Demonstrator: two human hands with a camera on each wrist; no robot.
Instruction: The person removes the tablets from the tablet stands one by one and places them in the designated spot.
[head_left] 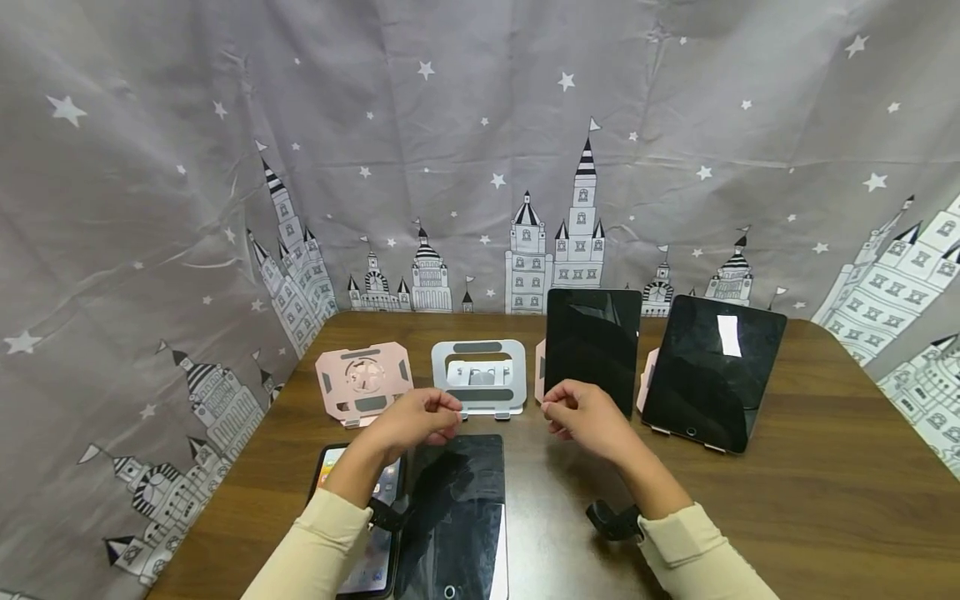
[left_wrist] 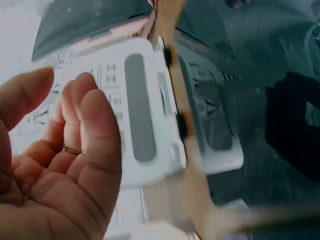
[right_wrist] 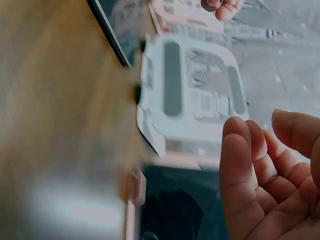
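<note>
My left hand [head_left: 416, 421] hovers above the table with loosely bent fingers and nothing in them. Beneath it lies a dark tablet [head_left: 457, 492], flat on the wood. My right hand [head_left: 592, 421] is likewise in the air, just in front of an upright black tablet [head_left: 592, 333], its fingers relaxed and holding nothing. Between the two hands, farther back, a silver tablet stand [head_left: 480, 395] with grey pads is unfolded and bears no tablet. In the left wrist view the fingers [left_wrist: 100, 130] are apart from this stand; the right wrist view also shows a gap between thumb and fingers [right_wrist: 237, 165].
Back left is a pink stand [head_left: 328, 377] with a round cut-out. A second upright tablet [head_left: 712, 375] leans on a pink stand at the right. A tablet with a lit screen [head_left: 372, 567] lies under my left forearm. Behind the wooden table [head_left: 840, 483] hangs a grey castle-print curtain [head_left: 465, 108].
</note>
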